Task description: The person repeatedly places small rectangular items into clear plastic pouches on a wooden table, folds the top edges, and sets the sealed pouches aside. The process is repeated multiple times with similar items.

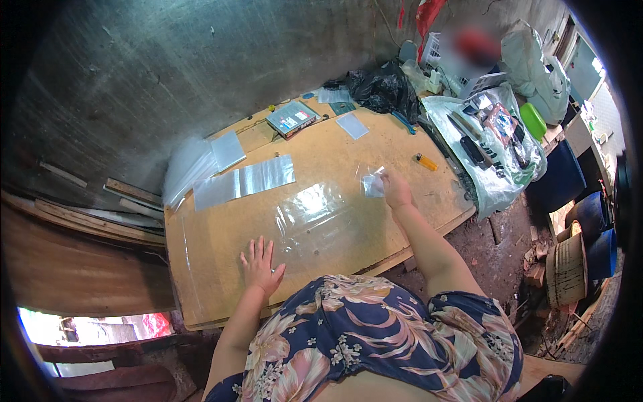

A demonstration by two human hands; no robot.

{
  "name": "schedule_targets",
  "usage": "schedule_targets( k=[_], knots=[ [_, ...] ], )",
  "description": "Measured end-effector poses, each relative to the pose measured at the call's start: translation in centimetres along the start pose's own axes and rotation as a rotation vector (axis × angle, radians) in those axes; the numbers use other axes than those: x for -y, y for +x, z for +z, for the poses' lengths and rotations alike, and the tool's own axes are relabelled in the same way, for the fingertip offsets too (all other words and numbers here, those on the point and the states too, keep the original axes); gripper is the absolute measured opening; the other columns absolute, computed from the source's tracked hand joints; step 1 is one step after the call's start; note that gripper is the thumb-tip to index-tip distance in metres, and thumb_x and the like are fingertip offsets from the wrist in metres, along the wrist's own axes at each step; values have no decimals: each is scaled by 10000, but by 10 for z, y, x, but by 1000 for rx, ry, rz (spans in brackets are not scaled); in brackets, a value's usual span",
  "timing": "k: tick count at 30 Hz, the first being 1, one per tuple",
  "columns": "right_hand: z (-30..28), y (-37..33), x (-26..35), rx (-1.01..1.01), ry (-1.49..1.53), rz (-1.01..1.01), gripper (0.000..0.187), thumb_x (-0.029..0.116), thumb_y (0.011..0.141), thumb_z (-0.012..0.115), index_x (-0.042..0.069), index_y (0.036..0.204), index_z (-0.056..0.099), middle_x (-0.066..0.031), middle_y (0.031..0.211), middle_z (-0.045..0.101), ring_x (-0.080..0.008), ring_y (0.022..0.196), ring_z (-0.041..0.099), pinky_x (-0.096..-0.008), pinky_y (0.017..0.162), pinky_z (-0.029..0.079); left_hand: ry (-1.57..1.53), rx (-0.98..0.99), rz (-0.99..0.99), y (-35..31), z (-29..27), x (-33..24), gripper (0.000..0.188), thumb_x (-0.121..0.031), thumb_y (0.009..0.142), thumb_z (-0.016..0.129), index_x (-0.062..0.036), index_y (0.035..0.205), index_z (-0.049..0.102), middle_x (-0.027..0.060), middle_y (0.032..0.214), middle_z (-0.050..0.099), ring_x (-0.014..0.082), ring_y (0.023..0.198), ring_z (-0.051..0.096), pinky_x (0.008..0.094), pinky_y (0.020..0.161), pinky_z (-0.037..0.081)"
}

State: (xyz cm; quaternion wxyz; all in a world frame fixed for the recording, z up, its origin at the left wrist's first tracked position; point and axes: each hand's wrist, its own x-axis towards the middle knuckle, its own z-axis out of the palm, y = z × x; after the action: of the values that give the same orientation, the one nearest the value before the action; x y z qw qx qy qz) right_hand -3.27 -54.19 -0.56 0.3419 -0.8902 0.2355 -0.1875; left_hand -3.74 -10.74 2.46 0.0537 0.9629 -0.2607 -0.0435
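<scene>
My left hand (260,271) lies flat near the front edge of the wooden table (214,268), fingers spread, holding nothing. Farther right, my right hand (396,191) pinches a small piece of clear plastic (372,185) against the tabletop. Between the hands lies a clear plastic sheet (311,211) that catches the light. Beyond my left hand is a long strip of translucent plastic (249,179), and a fanned stack of clear plastic sheets (189,173) sits at the table's left end. An orange lighter (425,161) rests to the right of my right hand.
At the back stand a flat box (293,118), a small translucent sheet (352,125) and a crumpled black plastic bag (385,87). On the right, knives (474,151) lie on a white sack (445,117). Wooden planks (87,224) lean at left; blue containers (569,174) stand at right.
</scene>
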Motion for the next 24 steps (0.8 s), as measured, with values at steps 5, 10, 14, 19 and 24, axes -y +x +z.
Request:
schedule_targets(
  k=[5, 10, 14, 19, 24],
  knots=[
    [-30, -22, 75, 485, 703, 165, 209, 112, 824, 674, 29, 1006, 612, -81, 867, 653, -186, 776, 652, -323, 709, 549, -195, -144, 16, 21, -16, -21, 761, -432, 752, 641, -86, 1383, 396, 185, 1451, 330, 352, 1368, 264, 575, 1083, 182],
    [-37, -54, 131, 975, 980, 261, 333, 113, 839, 695, 15, 1107, 523, -74, 831, 621, -159, 728, 640, -267, 647, 539, -1453, 75, -30, 77, -35, -90, 490, -260, 846, 666, -28, 1251, 517, 116, 1143, 599, 198, 1035, 578, 327, 866, 446],
    [-31, -69, 148, 815, 817, 189, 442, 79, 818, 711, 1, 1172, 456, -83, 824, 619, -154, 705, 629, -272, 613, 535, -1595, 150, -218, 81, -49, -115, 200, -169, 896, 634, -7, 1009, 608, 37, 890, 657, 105, 763, 618, 227, 660, 460],
    [-15, -95, 139, 690, 847, 359, 459, -16, 801, 691, -22, 1175, 425, -74, 806, 601, -161, 721, 628, -274, 625, 543, -1448, -55, -315, 73, -38, -120, 236, -242, 867, 678, -47, 773, 584, 26, 681, 619, 86, 598, 539, 261, 534, 422],
    [4, -96, 112, 639, 751, 331, 170, 9, 845, 629, -36, 988, 549, -100, 801, 640, -164, 688, 639, -282, 599, 535, -1100, -131, -249, 67, -9, -111, 372, -320, 817, 723, -40, 639, 555, 46, 556, 558, 112, 519, 468, 316, 485, 389]
  ],
)
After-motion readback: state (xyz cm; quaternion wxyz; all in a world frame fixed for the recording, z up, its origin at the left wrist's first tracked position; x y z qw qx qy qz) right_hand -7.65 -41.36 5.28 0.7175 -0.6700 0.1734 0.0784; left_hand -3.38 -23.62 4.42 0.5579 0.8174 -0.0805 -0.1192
